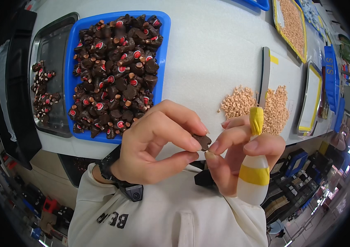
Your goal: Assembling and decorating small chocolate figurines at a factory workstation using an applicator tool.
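My left hand (154,142) pinches a small, flat, dark brown piece (203,141) between thumb and fingers, above the table's near edge. Close against it, my right hand (228,154) brings its thumb and index fingertip together at the piece's lower right edge. A tiny pale bit shows there, too small to name. The same right hand grips a translucent white squeeze bottle (253,195) among its fingers. Yellow tape wraps the bottle's neck and middle. Its tip points up, toward the heap of small tan bits (277,108).
A blue tray (164,53) full of dark brown figures with red, round spots stands at the left. Beside it lies a metal tray (57,49) with smaller brown-and-white pieces. Right of centre, a grey-edged strip (264,74) divides the tan bits. Yellow-edged trays (310,99) stand farther right.
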The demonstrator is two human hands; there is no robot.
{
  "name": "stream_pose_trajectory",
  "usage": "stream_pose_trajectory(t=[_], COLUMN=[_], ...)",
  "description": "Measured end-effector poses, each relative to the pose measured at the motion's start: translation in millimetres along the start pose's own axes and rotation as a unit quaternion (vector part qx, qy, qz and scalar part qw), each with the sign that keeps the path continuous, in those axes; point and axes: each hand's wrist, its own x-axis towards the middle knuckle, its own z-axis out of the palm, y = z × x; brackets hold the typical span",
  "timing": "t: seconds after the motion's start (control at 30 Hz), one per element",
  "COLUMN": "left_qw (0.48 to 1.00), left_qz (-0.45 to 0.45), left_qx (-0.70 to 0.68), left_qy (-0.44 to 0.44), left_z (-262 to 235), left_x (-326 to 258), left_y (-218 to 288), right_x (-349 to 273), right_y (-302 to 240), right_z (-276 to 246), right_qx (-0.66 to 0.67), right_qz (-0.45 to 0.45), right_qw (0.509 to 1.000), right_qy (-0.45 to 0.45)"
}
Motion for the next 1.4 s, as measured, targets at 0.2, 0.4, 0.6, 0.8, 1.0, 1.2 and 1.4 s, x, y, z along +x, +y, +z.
stream_pose_trajectory(t=[0.2, 0.4, 0.6, 0.8, 1.0, 1.2, 1.4], left_qw=[0.996, 0.99, 0.985, 0.993, 0.995, 0.988, 0.986], left_qz=[0.052, 0.082, 0.1, 0.056, -0.089, -0.136, -0.145], left_qx=[0.076, 0.109, 0.133, 0.089, -0.043, -0.06, -0.074], left_qy=[-0.013, -0.036, -0.035, -0.06, -0.028, -0.031, -0.027], left_z=[-1.5, -1.3, 5.1, 2.8, 6.4, 7.5, 5.8], left_x=[-0.8, -3.1, -1.4, 9.4, 0.5, -0.2, -0.3], left_y=[-2.4, -7.3, -2.7, 7.5, 4.5, 3.9, 6.3], right_x=[-1.7, -1.6, -11.2, -30.4, -70.6, -76.6, -75.7], right_y=[1.4, 3.9, 1.9, 6.0, 30.8, 50.2, 51.1], right_z=[-0.2, -0.4, -2.8, -101.4, -212.1, -211.8, -210.4], right_qx=[0.048, 0.116, 0.084, -0.345, -0.524, -0.495, -0.509], right_qz=[0.018, 0.042, 0.063, -0.165, 0.189, 0.177, 0.18], right_qw=[0.999, 0.992, 0.994, 0.881, 0.808, 0.837, 0.824], right_qy=[0.005, 0.023, 0.005, 0.278, 0.191, 0.153, 0.174])
